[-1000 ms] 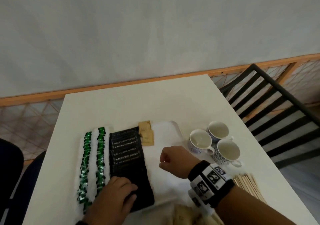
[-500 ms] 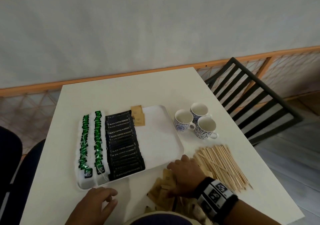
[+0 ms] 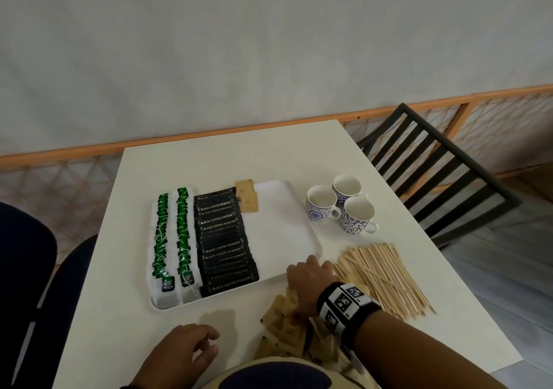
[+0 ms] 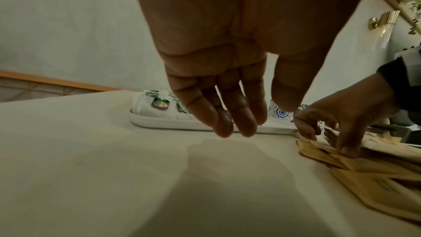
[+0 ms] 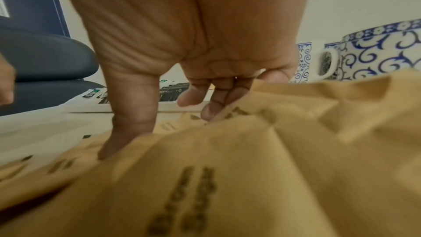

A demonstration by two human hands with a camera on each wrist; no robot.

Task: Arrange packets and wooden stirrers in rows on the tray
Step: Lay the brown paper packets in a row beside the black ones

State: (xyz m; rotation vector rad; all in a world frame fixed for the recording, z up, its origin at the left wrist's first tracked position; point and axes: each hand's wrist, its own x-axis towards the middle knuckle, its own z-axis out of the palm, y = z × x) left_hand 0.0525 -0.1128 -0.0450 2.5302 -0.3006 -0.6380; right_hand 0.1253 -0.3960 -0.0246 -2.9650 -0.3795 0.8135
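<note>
white rectangular tray lies flat on the table. left side holds two rows of green-tagged tea bags and one overlapped row of black coffee packets. two brown packets sit at the far edge. loose brown packets are heaped near the tray's front edge; wooden stirrers are piled to its right.

I note a smooth matt white counter, a white plastic-looking tray, matt brown paper packets, glossy black sachets, bare wooden stirrers, and glazed ceramic cups.
</note>
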